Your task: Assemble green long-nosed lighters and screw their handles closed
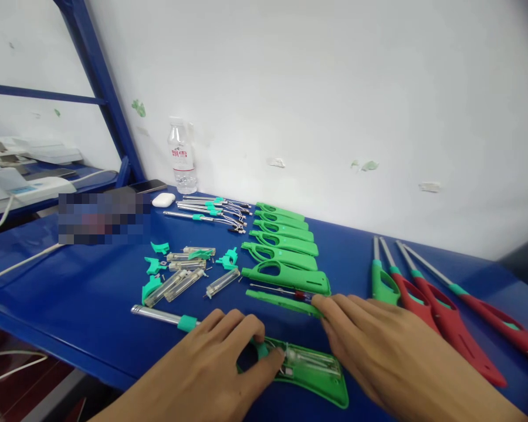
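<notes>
My left hand (220, 363) grips an opened green lighter half (321, 378), its thumb pressing on the parts inside near the trigger. In that half lie a clear fuel tank (314, 360) and thin wires. A metal lighter tube (156, 315) with a teal collar sticks out to the left, partly under my fingers. My right hand (374, 334) has its fingers closed at the right end of a loose green shell half (281, 301), seen nearly edge-on; the thumb is hidden. Just behind it lies a screwdriver (275, 289), its handle end near my fingertips.
Several green shells (286, 275) stand in a row behind. Fuel tanks (185, 285), teal triggers (152, 288) and wired metal tubes (202, 218) lie left. Red lighters (457, 328) and a green lighter (383, 284) lie right. A water bottle (182, 158) stands by the wall.
</notes>
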A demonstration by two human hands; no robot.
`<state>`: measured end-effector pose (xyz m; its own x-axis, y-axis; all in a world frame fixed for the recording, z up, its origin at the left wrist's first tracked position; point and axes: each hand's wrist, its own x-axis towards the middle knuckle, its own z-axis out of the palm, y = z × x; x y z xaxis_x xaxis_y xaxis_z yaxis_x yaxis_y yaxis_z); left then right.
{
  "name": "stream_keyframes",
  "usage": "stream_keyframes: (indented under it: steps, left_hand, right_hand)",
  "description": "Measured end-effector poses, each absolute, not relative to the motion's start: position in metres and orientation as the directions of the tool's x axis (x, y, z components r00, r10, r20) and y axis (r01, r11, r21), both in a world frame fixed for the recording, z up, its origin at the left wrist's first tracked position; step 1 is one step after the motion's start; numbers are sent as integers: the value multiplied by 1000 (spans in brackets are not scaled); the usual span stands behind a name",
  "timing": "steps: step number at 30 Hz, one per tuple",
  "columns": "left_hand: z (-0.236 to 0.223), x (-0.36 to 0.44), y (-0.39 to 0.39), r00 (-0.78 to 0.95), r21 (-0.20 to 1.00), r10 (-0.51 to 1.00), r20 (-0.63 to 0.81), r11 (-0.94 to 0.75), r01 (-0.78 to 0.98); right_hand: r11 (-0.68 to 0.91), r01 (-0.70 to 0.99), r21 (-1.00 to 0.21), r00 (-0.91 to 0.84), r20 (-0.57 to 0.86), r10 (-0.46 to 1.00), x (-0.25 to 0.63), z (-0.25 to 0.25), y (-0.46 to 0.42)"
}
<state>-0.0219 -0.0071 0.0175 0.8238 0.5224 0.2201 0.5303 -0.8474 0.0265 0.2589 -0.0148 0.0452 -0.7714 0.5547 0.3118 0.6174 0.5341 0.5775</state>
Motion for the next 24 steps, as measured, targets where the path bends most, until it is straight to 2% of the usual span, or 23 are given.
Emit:
stream_keyframes:
  steps: [7, 10, 13, 15, 18, 20, 22, 24]
  left_hand:
    - [19, -22, -1, 815, -11, 497, 299, -852, 523]
    - [20, -24, 4, 782, 11, 441, 441, -873, 487]
    - [20, -32, 6, 674, 36, 432, 600, -856, 516]
    - [20, -39, 4, 646, 17, 479, 594, -811, 585]
    - [21, -48, 2, 653, -16, 573, 495, -746, 666]
    - [23, -50, 4, 632, 5, 628, 454, -711, 703]
    - [28, -50, 10, 612, 19, 645, 457, -695, 718]
    - [33, -50, 17, 627, 5, 595, 503, -728, 686]
  right_hand:
    - [523, 693, 496, -713, 367, 597, 253, 47, -17]
    - [510, 738, 443, -673, 416, 612, 252, 48, -17]
    - [502, 754, 423, -656, 444, 610, 250, 48, -18]
    - [495, 765, 412, -643, 471, 603, 248, 47, -18]
    - [481, 786, 389, -618, 500, 606, 248, 47, -16]
    - [489, 790, 371, -613, 496, 615, 248, 48, -16]
    - [505, 791, 345, -611, 483, 627, 248, 48, -16]
    - [516, 793, 326, -609, 471, 639, 247, 47, -18]
